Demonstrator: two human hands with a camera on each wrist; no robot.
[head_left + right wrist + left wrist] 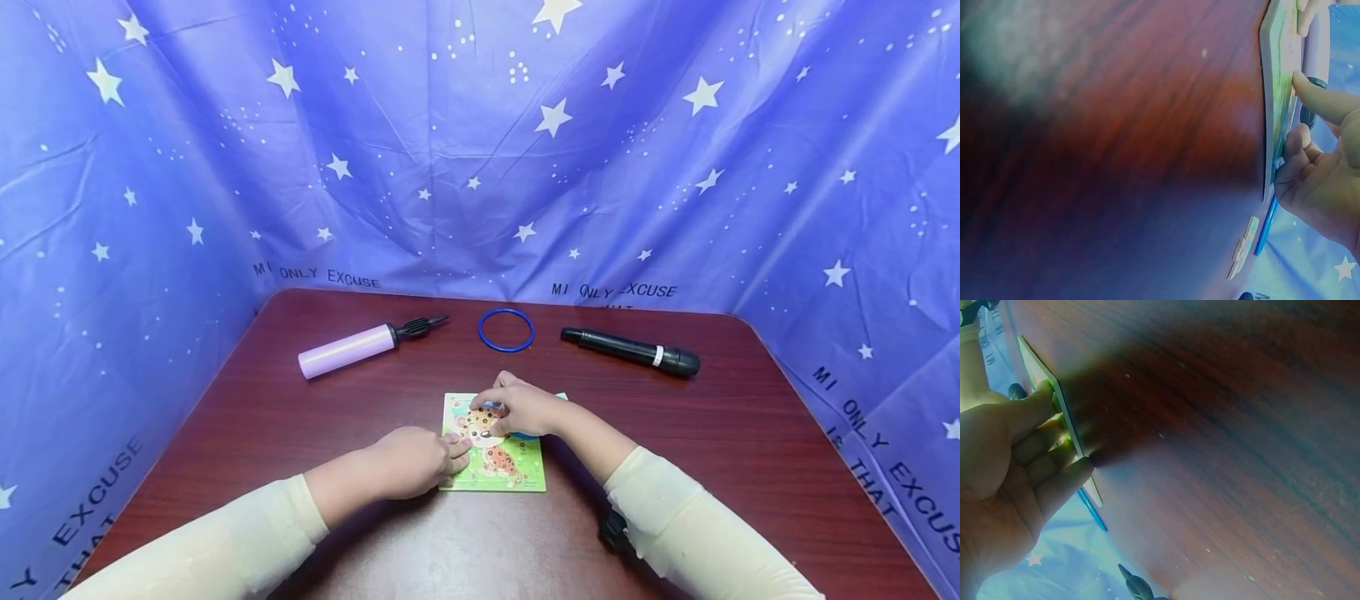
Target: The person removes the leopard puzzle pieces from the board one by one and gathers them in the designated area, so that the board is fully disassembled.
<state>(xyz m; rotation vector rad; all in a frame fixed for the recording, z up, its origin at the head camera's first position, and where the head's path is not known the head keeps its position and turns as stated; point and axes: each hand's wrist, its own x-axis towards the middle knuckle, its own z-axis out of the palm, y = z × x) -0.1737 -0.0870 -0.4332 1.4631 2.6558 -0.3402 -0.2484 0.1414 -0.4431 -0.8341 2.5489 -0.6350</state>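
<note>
A flat green puzzle board (528, 475) with a cartoon leopard lies near the table's middle. My left hand (420, 461) rests on its left edge, with fairly straight fingertips on the picture; the left wrist view shows its thumb and little finger (1063, 490) along the board's rim. Over the board's upper right, my right hand (528, 408) holds the leopard's head puzzle piece (477, 432) between thumb and bent fingers, low against the board. The right wrist view shows its thumb (1322, 100) touching the surface. Blue and teal parts beneath the right hand are partly hidden.
Behind the board lie a lilac hand pump (348, 352) with a black nozzle, a blue ring (481, 340) and a black microphone (630, 347). A pale knobbly piece (1244, 247) lies beside the board. Starry blue curtains (480, 150) surround the dark red table (262, 417).
</note>
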